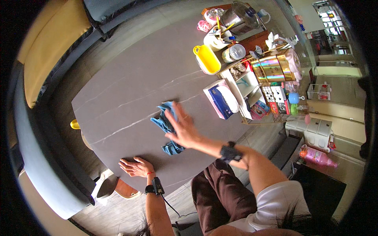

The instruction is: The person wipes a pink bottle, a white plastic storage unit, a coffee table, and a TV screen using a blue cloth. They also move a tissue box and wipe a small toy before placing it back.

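Observation:
A crumpled blue cloth (169,125) lies on the dark grey table (127,88), which has pale marble-like veins. My right hand (184,128) is over the cloth's right side, fingers spread and slightly blurred. It hides part of the cloth; how firmly the palm presses on it cannot be told. Near the table's front edge, my left hand (137,167) rests flat on the surface with nothing in it, a short way left of the cloth. Both wrists wear black bands with small devices, and a cable runs from the left one.
At the right end stand a tissue pack (223,100), a yellow container (208,60), a pen holder (218,38), a clear jar (234,53), a steel pot (240,19) and a white divided organizer (245,84). A sofa (56,50) lines the far left. A stool (127,188) stands below.

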A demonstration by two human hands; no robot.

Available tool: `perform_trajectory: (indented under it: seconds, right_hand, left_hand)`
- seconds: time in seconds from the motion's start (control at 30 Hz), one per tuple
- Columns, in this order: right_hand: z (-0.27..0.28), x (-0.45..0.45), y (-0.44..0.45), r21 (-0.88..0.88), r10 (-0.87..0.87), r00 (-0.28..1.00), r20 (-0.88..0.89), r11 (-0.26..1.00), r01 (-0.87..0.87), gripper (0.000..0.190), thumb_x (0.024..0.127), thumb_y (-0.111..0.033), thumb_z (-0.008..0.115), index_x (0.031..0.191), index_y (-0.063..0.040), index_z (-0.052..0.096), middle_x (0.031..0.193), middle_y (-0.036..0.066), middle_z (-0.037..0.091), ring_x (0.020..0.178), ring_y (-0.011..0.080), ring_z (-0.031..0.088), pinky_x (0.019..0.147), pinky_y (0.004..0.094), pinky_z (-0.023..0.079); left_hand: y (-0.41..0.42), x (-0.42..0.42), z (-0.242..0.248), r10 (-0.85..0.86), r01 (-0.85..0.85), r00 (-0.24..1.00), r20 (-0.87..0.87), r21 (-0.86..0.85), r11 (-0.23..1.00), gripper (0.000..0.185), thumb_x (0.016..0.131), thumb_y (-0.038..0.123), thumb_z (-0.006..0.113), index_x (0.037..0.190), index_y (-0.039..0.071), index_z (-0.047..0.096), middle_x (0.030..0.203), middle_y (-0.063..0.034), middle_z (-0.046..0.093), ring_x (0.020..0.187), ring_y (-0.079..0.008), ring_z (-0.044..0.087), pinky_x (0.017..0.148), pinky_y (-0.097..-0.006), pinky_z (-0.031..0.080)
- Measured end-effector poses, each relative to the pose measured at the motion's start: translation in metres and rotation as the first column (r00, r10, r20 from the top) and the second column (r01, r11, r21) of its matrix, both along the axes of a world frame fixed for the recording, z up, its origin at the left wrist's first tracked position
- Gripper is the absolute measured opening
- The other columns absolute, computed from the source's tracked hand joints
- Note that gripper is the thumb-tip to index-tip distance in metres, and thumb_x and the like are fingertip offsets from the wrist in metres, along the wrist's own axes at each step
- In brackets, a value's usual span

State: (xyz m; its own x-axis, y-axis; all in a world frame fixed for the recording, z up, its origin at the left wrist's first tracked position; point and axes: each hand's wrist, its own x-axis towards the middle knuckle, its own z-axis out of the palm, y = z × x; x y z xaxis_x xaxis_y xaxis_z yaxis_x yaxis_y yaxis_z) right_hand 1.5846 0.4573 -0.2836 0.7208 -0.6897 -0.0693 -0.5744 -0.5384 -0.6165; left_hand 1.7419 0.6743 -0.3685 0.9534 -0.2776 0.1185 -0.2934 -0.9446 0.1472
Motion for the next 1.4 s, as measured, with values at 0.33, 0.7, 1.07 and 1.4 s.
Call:
perform_trajectory:
  seconds: [0.33,0.7,1.07,1.4]
  right_hand:
    - [-0.044,-0.122,0.08,-0.118,-0.255,0.868,-0.427,0.967,0.226,0.075,0.094,-0.03,0.055,0.152,-0.001,0.018,0.16,0.02,0.01,0.148,0.0369,0.01,0.116,0.0493,0.018]
    - [-0.089,-0.185,-0.011,-0.293,-0.758,0.594,-0.268,0.652,0.699,0.077,0.087,-0.024,0.053,0.146,0.011,0.019,0.155,0.029,0.014,0.146,0.0414,0.012,0.116,0.0508,0.017]
    - [-0.077,-0.188,-0.022,-0.242,-0.648,0.751,-0.125,0.754,0.611,0.083,0.074,0.001,0.063,0.147,0.004,0.023,0.15,0.025,0.025,0.141,0.0418,0.024,0.112,0.0502,0.024]
    - [-0.07,-0.196,-0.013,-0.132,-0.57,0.816,0.099,0.805,0.579,0.076,0.072,0.009,0.058,0.143,-0.008,0.038,0.145,0.017,0.038,0.14,0.035,0.03,0.112,0.0466,0.024]
  left_hand:
    - [0.001,0.0,-0.004,-0.001,0.001,1.0,0.022,0.023,1.0,0.069,0.097,0.052,0.032,0.151,0.01,0.025,0.154,-0.015,0.027,0.142,-0.0317,0.025,0.112,-0.0527,0.022]
    - [0.002,-0.001,-0.01,0.001,-0.002,0.999,0.045,0.038,0.999,0.072,0.097,0.058,0.025,0.151,0.011,0.024,0.155,-0.0144,0.026,0.142,-0.0317,0.025,0.111,-0.0535,0.021]
    - [0.013,0.005,-0.025,-0.027,0.023,0.996,0.085,0.055,0.998,0.081,0.095,0.068,0.014,0.15,0.01,0.027,0.153,-0.0138,0.029,0.14,-0.0314,0.029,0.106,-0.0534,0.028]
    - [0.017,0.008,-0.031,-0.056,0.045,0.99,0.13,0.088,0.995,0.083,0.093,0.071,0.012,0.149,0.011,0.028,0.153,-0.0124,0.029,0.136,-0.0317,0.033,0.098,-0.0564,0.032]
